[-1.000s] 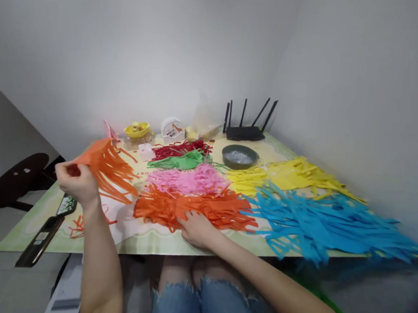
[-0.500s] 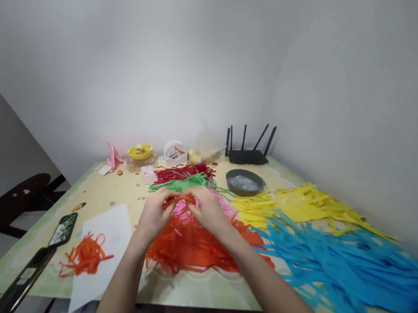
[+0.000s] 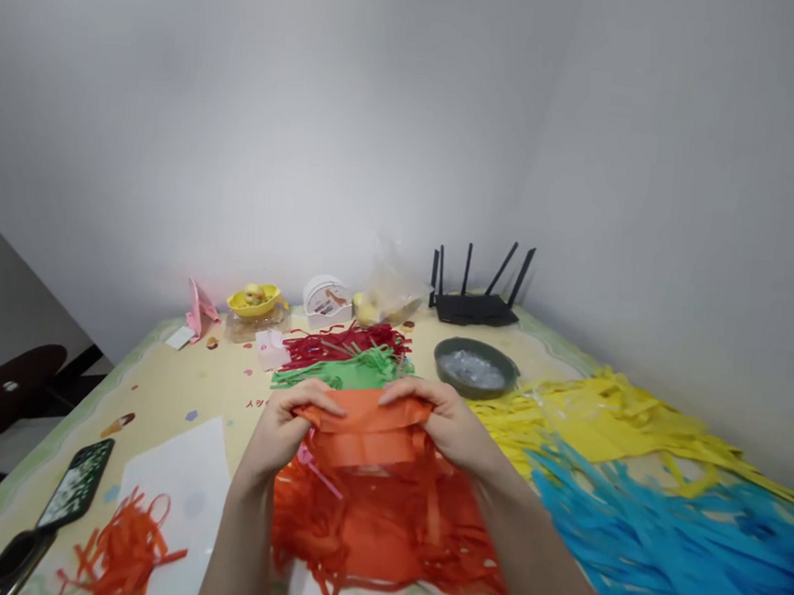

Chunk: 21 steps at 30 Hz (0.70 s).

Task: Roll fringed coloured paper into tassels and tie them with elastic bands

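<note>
Between my two hands a piece of orange fringed paper (image 3: 365, 433) is stretched and partly folded, with narrow strips hanging from it. My left hand (image 3: 283, 428) is closed on its left end, my right hand (image 3: 448, 422) on its right end, thumbs partly hidden. Below lies more orange fringed paper (image 3: 378, 544), a flat band with cut strips around it. A thin pink strip (image 3: 322, 475) rests near my left hand. Beyond my fingers are green fringed paper (image 3: 342, 372) and dark red fringed paper (image 3: 338, 342).
Yellow fringed paper (image 3: 587, 413) and blue fringed paper (image 3: 680, 549) spread to the right. A dark bowl (image 3: 473, 391) and a black router (image 3: 475, 309) stand behind. At left are a white sheet (image 3: 198, 465), loose orange strips (image 3: 126, 551) and a phone (image 3: 76, 483) on a holder.
My hands have moved apart, and the bunched orange paper is now spread wide between them. The camera view has shifted slightly, with the table things lower in the picture.
</note>
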Each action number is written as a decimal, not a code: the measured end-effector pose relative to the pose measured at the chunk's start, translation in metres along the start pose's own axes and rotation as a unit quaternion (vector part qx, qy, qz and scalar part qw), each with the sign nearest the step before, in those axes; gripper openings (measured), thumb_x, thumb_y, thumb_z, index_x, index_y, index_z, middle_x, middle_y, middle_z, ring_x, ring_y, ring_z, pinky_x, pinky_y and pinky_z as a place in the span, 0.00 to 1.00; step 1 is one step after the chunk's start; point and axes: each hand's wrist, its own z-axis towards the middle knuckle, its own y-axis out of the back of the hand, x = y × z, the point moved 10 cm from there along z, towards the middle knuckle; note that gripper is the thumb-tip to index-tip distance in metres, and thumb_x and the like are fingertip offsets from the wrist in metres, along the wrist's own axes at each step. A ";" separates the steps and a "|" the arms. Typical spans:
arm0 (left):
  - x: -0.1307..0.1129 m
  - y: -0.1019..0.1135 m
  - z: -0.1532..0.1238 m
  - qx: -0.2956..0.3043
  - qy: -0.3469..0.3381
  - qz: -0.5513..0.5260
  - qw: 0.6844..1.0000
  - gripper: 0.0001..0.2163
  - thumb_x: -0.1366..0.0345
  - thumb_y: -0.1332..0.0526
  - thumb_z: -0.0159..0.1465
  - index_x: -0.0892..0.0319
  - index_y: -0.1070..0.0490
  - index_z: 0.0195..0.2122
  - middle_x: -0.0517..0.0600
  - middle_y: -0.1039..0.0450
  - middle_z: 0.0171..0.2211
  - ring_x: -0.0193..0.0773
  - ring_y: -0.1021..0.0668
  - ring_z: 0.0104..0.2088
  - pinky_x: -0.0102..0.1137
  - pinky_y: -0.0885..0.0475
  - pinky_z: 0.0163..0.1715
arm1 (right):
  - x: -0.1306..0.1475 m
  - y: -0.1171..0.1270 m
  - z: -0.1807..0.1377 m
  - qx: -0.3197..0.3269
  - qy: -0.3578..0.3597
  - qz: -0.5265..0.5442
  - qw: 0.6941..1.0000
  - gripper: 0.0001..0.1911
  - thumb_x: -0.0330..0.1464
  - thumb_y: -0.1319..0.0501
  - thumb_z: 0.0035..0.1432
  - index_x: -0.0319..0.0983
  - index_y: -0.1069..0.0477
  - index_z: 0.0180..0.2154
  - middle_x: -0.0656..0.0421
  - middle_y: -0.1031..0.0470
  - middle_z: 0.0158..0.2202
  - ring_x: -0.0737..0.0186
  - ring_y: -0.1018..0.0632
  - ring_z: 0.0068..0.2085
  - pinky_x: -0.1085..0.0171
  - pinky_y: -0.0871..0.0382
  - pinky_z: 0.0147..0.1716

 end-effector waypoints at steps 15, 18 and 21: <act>0.018 0.000 -0.004 -0.029 0.055 0.057 0.996 0.24 0.75 0.47 0.46 0.56 0.23 0.42 0.51 0.23 0.37 0.43 0.24 0.40 0.33 0.30 0.41 | -0.012 0.008 0.004 -0.005 0.035 0.031 0.999 0.10 0.24 0.41 0.49 0.39 0.26 0.21 0.58 0.28 0.30 0.64 0.27 0.33 0.65 0.34 0.34; 0.019 0.005 -0.004 -0.042 0.026 0.013 0.999 0.14 0.74 0.46 0.48 0.58 0.22 0.30 0.51 0.25 0.30 0.40 0.26 0.34 0.32 0.31 0.37 | -0.006 0.009 0.004 0.000 0.045 0.001 0.999 0.10 0.26 0.40 0.50 0.38 0.27 0.19 0.57 0.28 0.30 0.62 0.26 0.33 0.64 0.33 0.34; 0.022 0.007 -0.004 -0.039 0.024 -0.011 0.999 0.10 0.75 0.47 0.47 0.59 0.27 0.25 0.49 0.30 0.27 0.37 0.28 0.31 0.29 0.33 0.33 | 0.006 0.009 0.002 0.010 0.075 -0.047 0.996 0.11 0.26 0.42 0.52 0.39 0.26 0.20 0.56 0.28 0.31 0.61 0.26 0.33 0.64 0.33 0.34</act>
